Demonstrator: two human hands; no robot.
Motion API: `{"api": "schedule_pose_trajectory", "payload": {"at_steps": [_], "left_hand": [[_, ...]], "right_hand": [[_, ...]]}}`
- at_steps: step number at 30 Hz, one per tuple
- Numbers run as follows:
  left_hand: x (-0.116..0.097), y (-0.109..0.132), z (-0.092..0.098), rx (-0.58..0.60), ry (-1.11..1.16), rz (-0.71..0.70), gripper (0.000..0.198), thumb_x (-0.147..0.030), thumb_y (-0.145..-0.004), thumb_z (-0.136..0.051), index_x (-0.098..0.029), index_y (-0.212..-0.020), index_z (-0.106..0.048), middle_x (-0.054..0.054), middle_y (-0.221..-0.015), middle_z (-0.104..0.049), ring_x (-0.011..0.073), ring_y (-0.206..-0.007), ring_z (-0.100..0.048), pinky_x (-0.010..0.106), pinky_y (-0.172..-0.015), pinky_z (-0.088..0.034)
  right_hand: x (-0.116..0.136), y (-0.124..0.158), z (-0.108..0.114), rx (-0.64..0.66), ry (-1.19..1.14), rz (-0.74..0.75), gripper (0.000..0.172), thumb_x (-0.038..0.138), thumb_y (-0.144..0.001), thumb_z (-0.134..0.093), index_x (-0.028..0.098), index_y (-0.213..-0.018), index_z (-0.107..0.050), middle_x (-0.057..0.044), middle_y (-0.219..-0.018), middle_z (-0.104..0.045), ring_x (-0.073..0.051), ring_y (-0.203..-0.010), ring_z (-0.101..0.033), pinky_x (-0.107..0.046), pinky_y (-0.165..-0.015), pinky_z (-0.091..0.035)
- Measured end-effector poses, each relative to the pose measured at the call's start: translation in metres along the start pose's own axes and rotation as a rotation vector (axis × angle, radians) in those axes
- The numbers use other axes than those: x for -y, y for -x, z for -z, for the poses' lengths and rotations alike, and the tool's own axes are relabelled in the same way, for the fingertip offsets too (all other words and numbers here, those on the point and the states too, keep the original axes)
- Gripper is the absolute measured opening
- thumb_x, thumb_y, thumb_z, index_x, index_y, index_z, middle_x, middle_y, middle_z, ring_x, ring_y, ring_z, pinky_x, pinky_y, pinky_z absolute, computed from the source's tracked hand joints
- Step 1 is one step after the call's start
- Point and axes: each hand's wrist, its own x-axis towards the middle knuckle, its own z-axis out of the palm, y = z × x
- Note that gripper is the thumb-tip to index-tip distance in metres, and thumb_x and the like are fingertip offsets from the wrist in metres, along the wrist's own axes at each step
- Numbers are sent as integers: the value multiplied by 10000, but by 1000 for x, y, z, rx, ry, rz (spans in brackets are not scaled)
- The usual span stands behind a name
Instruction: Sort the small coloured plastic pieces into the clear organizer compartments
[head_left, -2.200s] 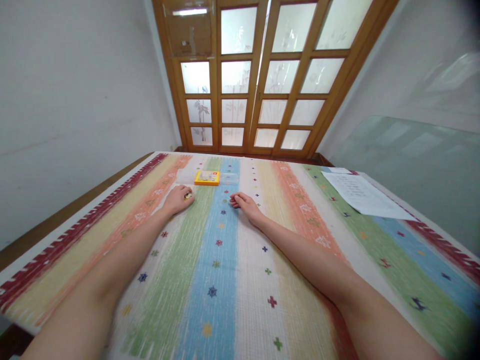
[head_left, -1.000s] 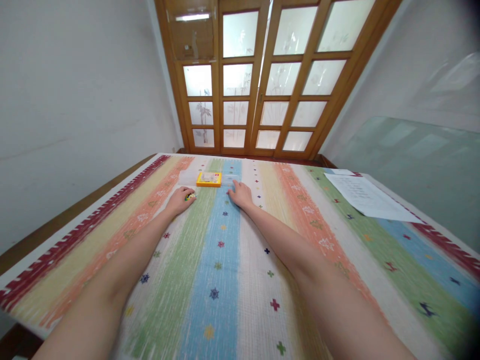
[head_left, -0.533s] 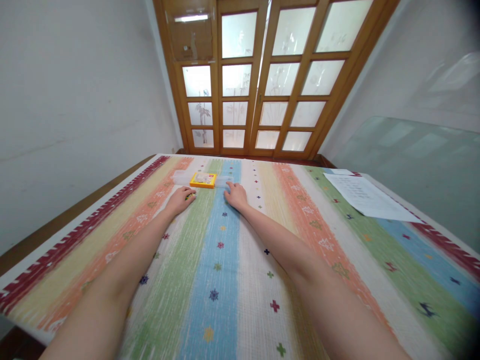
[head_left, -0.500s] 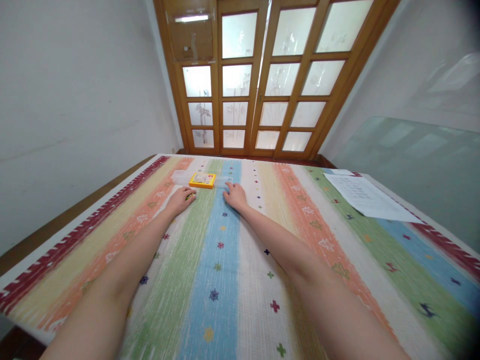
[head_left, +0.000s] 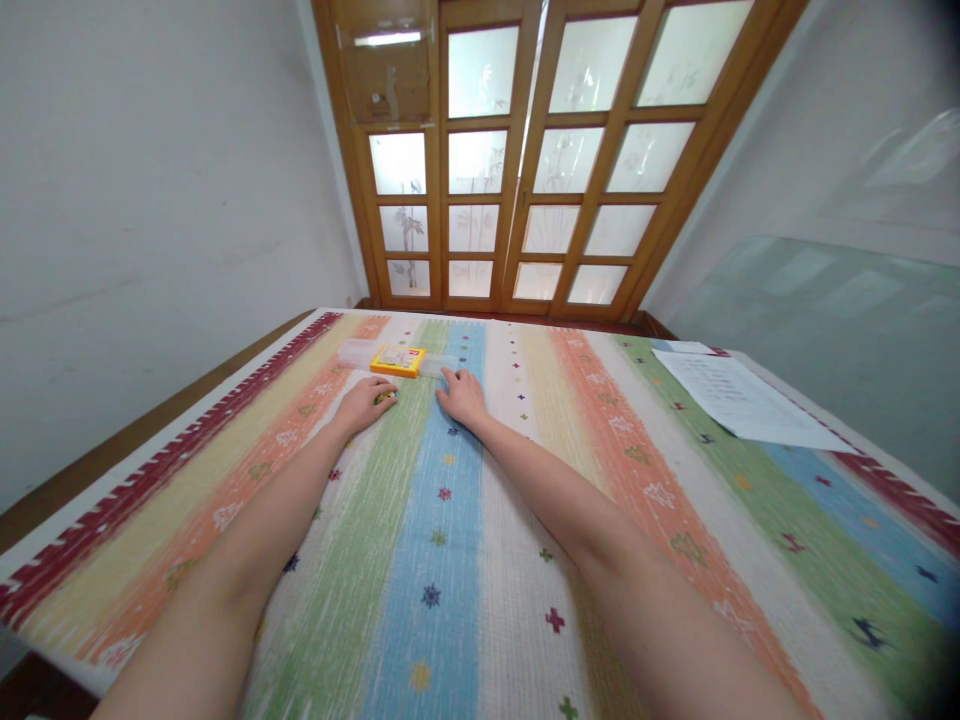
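A small yellow box [head_left: 397,359] with a white label lies in a clear plastic case [head_left: 352,352] far out on the striped cloth. My left hand [head_left: 364,402] rests just in front of it, fingers curled round a small yellow-green thing I cannot make out. My right hand [head_left: 462,394] lies flat on the cloth, its fingertips touching the clear case's right end.
The table is covered by a striped cloth [head_left: 480,560] with small cross marks. A printed sheet of paper [head_left: 739,398] lies at the far right. A glass pane [head_left: 825,320] leans along the right wall. Wooden glazed doors [head_left: 517,160] stand behind the table.
My right hand has reached forward and left to the clear case. The case with the yellow box has slid a little to the left. My left hand has hardly moved.
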Motion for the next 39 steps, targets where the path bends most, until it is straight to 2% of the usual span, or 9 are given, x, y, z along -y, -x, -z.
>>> {"api": "schedule_pose_trajectory", "payload": {"at_steps": [12,15,18,24,29,34,39], "left_hand": [[-7,1,5,16,55,-24,368,-503,-957,-549,-265,-1127,-773,81,-1257,-695,275,-1186,-626,442,-1106,-468],[-6,2,4,10,32,-26,402,-525,-962,-541,-258,-1176,-752,86,-1275,-688,277,-1202,-615,441,-1111,-459],[-5,1,2,-13,-22,7,479,-563,-934,-575,-246,-1266,-710,101,-1317,-671,297,-1245,-589,458,-1125,-440],[-2,2,-2,-68,-136,99,523,-614,-898,-602,-254,-1265,-695,117,-1325,-666,337,-1273,-569,499,-1147,-396],[5,3,-5,-93,-92,164,612,-612,-927,-559,-196,-1370,-629,157,-1355,-659,345,-1262,-590,501,-1132,-421],[10,0,-11,-57,-21,120,652,-585,-890,-615,-173,-1396,-610,154,-1397,-639,338,-1296,-582,482,-1152,-427],[9,0,-11,-57,16,81,589,-558,-887,-629,-197,-1353,-643,130,-1375,-651,320,-1288,-590,466,-1161,-430]], "right_hand": [[-6,1,-4,13,14,27,623,445,-987,-560,229,-1561,-453,-172,-1394,-586,-322,-1258,-544,-434,-1084,-397],[-5,1,-4,17,22,31,636,452,-989,-562,221,-1569,-439,-177,-1414,-578,-323,-1285,-533,-433,-1095,-391],[-5,1,-4,23,21,37,642,447,-987,-568,216,-1570,-434,-180,-1425,-572,-324,-1315,-519,-434,-1106,-386],[-4,-8,-6,5,25,13,666,432,-986,-571,191,-1584,-403,-203,-1503,-509,-328,-1333,-520,-438,-1113,-386],[-4,-15,-9,21,21,-4,708,474,-991,-567,199,-1610,-360,-206,-1498,-513,-330,-1320,-532,-450,-1109,-392],[0,-8,-11,0,58,5,663,483,-1006,-553,209,-1588,-396,-210,-1563,-461,-344,-1395,-464,-473,-1149,-347],[2,2,-8,4,86,28,670,494,-1005,-553,200,-1588,-401,-216,-1524,-494,-347,-1356,-494,-459,-1130,-361]]}}
